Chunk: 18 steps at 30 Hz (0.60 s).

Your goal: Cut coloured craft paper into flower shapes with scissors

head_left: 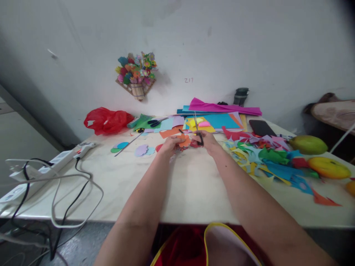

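Pinched in the fingers of my left hand [170,145] is an orange paper flower [184,140] with a scalloped edge. My right hand [207,142] is closed around the dark handles of a pair of scissors [200,138], whose blades point up and away from me. The scissors are just right of the flower. Red paper bits lie under and between my hands, partly hidden by them. Left of my left hand rest a lilac scalloped cutout [141,150] and a light blue one [150,151].
Paper scraps [266,151] cover the table's right side, beside a phone [261,128] and mangoes [308,144]. Coloured sheets [219,122] and a second pair of scissors [155,122] lie at the back. A red plastic bag [108,121], power strips [59,159] and loose cables stand left.
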Motion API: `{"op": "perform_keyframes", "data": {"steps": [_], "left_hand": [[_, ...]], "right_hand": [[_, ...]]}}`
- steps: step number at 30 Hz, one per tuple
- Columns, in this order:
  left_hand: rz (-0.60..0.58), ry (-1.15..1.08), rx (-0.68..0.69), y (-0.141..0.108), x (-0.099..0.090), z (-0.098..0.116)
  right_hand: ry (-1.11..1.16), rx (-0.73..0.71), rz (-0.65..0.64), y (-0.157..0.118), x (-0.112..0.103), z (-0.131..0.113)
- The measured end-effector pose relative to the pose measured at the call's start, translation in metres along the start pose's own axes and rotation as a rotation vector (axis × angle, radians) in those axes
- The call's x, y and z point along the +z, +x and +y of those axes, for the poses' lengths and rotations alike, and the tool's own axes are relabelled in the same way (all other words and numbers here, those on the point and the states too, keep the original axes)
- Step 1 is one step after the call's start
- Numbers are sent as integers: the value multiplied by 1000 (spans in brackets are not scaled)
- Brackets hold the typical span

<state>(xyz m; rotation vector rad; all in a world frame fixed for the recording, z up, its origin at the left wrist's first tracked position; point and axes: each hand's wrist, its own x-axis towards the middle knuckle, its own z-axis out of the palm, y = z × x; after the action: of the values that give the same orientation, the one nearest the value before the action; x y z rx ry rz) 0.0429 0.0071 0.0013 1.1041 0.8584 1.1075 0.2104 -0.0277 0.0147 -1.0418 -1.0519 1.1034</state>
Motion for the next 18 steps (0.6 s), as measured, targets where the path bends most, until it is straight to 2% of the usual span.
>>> {"op": "perform_keyframes", "data": {"steps": [5,11,18], "left_hand": [[-122,106,-33,-4,2,1],[-139,123,-57,-4,3,-1],[-114,56,-68,-4,4,1]], "right_hand": [[-12,-1,-65,-4,4,-5],[-58,10,-118,-6,5,-6],[-26,-18,-15,0,6,1]]}}
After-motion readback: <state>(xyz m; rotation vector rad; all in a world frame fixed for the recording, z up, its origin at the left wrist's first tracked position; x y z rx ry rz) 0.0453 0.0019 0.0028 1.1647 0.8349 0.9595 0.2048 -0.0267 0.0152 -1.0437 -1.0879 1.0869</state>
